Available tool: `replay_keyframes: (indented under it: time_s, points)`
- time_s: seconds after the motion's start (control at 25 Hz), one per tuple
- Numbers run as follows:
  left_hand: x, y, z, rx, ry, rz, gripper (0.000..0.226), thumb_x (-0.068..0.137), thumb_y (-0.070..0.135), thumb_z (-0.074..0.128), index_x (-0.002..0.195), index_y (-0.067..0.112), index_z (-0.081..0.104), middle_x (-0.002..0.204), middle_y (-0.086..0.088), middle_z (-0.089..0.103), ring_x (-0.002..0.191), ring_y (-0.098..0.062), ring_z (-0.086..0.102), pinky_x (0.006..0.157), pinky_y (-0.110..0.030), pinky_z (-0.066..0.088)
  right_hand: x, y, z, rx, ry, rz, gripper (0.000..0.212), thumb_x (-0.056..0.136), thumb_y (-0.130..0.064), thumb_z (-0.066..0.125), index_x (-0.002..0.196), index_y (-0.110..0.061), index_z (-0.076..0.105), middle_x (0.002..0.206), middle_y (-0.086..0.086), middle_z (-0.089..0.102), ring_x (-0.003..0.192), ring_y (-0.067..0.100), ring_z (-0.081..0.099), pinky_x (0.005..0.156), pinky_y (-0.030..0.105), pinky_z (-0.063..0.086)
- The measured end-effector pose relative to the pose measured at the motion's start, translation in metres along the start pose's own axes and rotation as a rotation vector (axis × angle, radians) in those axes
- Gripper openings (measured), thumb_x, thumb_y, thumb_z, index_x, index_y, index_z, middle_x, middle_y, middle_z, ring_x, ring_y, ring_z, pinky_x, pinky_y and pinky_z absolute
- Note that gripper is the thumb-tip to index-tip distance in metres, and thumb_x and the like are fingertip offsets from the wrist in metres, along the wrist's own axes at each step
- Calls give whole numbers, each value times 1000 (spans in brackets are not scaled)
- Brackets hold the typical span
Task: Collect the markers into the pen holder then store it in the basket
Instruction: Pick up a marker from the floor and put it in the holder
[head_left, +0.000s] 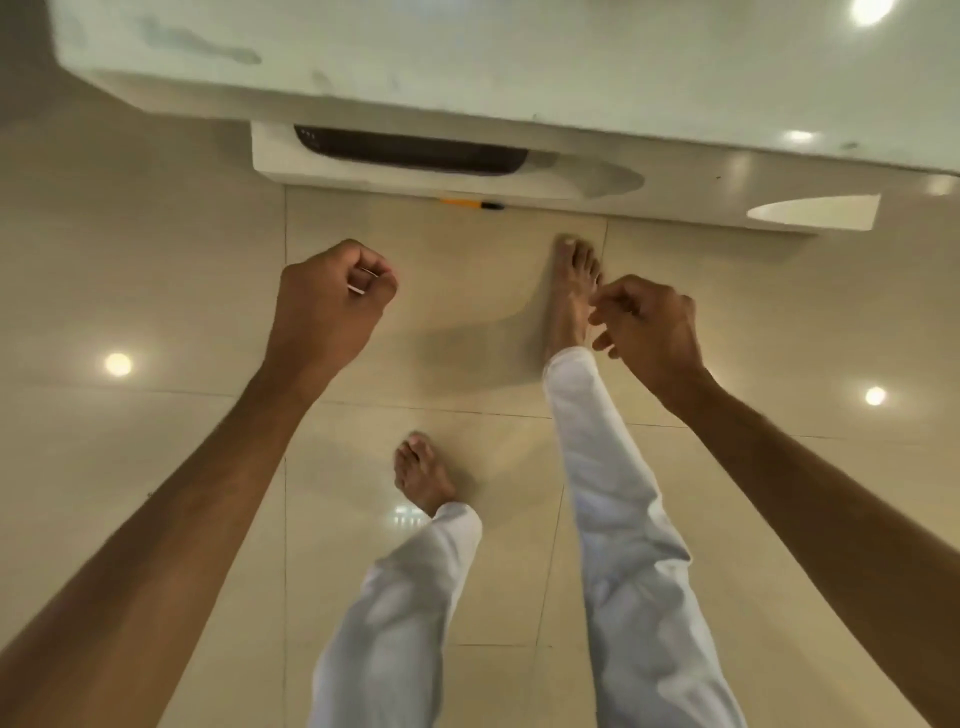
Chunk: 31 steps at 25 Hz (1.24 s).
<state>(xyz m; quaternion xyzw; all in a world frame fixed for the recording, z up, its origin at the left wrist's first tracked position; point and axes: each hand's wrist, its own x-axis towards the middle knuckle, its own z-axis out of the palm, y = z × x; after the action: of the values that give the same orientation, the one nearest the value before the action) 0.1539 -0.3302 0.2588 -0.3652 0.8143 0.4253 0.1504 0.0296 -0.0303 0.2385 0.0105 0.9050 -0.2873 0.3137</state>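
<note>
Looking down at a glossy beige tiled floor (156, 260), both bare arms reach forward. The left hand (327, 306) is curled into a loose fist; the right hand (649, 332) has its fingers loosely bent. Two bare feet in white trousers (623, 519) stand below. An orange marker (470, 203) lies on the floor under the white bench (467, 62).

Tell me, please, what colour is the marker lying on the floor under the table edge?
Orange body with a black cap: the marker, seen in the head view.

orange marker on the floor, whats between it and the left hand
Only bare tile floor in the head view. The orange marker lies at the foot of the white counter, and the left hand, curled into a fist, hangs short of it.
</note>
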Motion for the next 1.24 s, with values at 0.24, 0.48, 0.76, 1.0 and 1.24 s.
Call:
replay_keyframes:
  time_s: [0.24,0.48,0.76,1.0,1.24]
  points:
    - [-41,-73,-12,-29,-26,-91,9,95,32,69,97,26,75,89,8,77,81,-14,76,76,-30,58,-37,27,41,14,-129,184,21,96,-3,59,100,-9,78,84,8,78,64,27,76,63,37,63]
    - [-18,-132,17,-121,30,-140,10,97,35,68,98,28,74,92,10,76,82,-10,75,74,-27,55,49,8,101,-611,-223,-242,35,92,-22,67,127,-20,72,120,5,74,102,27,72,89,40,60]
    - [79,-221,118,-363,84,-274,9,97,32,67,94,29,75,88,11,78,79,-7,76,72,-18,54,226,21,230,-1074,-239,-500,61,95,-13,63,151,-3,43,152,21,47,136,40,50,103,52,49]
    - [98,-251,169,-623,76,-388,11,98,32,67,95,28,77,88,13,79,77,-6,77,80,-29,57,262,47,280,-1168,96,-662,65,80,-9,71,138,7,48,129,26,57,118,42,59,80,46,58]
    - [72,-257,178,-654,29,-473,11,98,32,68,96,26,78,89,10,80,79,-9,78,77,-33,57,263,62,271,-894,45,-682,73,84,-4,65,154,-4,42,141,26,50,132,43,48,97,51,52]
